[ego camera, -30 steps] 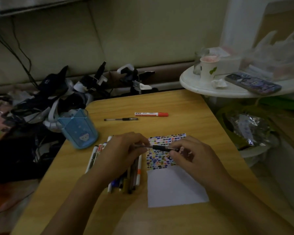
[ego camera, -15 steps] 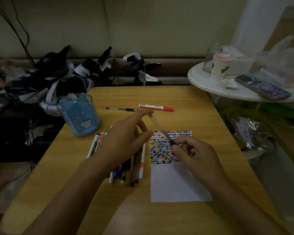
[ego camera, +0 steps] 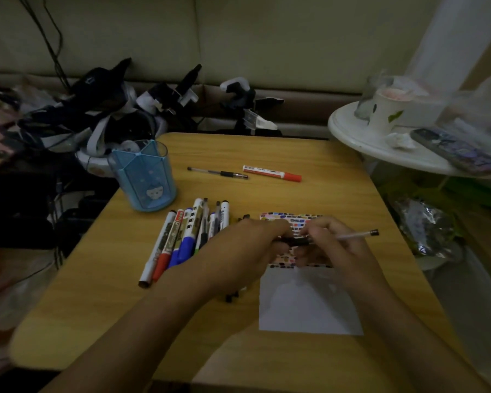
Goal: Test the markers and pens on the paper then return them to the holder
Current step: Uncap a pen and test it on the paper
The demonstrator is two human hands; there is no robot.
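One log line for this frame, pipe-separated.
both hands on pen over paper | left hand | right hand | holder empty

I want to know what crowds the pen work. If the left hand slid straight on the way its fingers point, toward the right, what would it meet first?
Probably the right hand: the left hand faces it over the paper, both gripping one pen. Depth is unclear.

1. A wooden counter [ego camera: 267,361] stands in dim light.
2. A white round side table [ego camera: 349,137] on the right carries a paper cup [ego camera: 386,110], a phone [ego camera: 457,151] and crumpled tissue [ego camera: 400,140].
3. Dark tangled straps and gear [ego camera: 97,109] lie behind, left.
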